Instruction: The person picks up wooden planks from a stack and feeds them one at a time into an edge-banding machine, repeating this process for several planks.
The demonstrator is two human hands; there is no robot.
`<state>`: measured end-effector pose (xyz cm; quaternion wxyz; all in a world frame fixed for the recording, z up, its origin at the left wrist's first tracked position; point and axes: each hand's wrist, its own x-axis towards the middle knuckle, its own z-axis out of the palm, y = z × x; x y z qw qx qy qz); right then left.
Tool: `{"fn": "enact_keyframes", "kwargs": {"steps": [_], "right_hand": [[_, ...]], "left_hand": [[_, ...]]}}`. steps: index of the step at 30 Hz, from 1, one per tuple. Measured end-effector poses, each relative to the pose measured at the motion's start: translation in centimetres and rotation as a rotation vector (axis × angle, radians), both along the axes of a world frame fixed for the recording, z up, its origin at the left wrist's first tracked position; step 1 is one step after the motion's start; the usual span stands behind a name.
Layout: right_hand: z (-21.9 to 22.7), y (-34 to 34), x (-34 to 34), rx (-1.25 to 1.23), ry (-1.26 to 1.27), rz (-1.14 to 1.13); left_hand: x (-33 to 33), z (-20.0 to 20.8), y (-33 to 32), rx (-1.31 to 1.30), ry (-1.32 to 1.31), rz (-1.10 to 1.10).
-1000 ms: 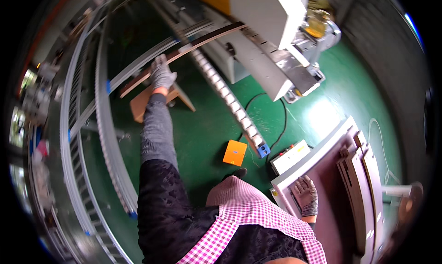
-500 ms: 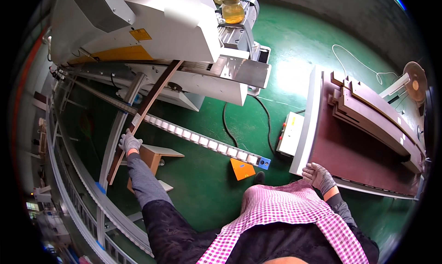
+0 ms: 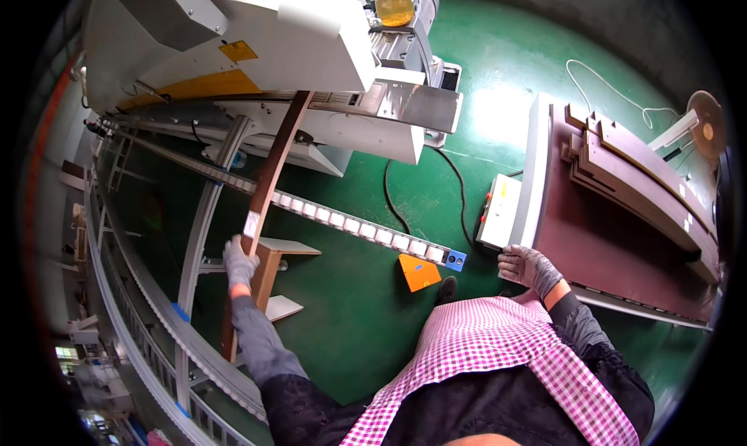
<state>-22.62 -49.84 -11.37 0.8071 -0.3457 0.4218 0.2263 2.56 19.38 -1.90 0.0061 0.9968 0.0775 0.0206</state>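
Curving along the left, a metal rail [image 3: 220, 370] passes near the gloved left grip [image 3: 240, 265], which is closed around a long brown board [image 3: 275, 162] just below its white label [image 3: 251, 223]. The board slants away over the roller track [image 3: 342, 221], its far end against the white machine [image 3: 311, 57]. It looks stiff and fairly weighty for its length, likely to swing if held at one end; its smooth face may slide under a glove, so both long edges, towards mid-length, seem the surest hold. Rightward, the right grip [image 3: 531, 267] is empty, fingers loosely bent, by the near corner of a brown surface [image 3: 576, 240] bearing stacked curved boards [image 3: 646, 189]; contact there I cannot tell.
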Motion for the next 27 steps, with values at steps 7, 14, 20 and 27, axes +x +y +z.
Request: {"fn": "enact_keyframes", "kwargs": {"steps": [7,14,20,27], "right_hand": [[4.6,3.7,0.9,0.201,-0.221,0.089],[8.8,7.4,2.1,0.386,-0.368,0.269],[9.9,3.6,0.0,0.572,-0.537,0.243],[9.6,-6.0,-6.9,0.554,-0.624,-0.15]], "left_hand": [[-17.7,2.1,2.3,-0.278,0.045,0.056],[-23.9,5.3,-5.5,-0.154,-0.055,-0.169],[-22.9,9.0,-21.0,-0.15,-0.057,-0.386],[-22.9,10.8,-46.3,-0.138,0.066,-0.896]]}}
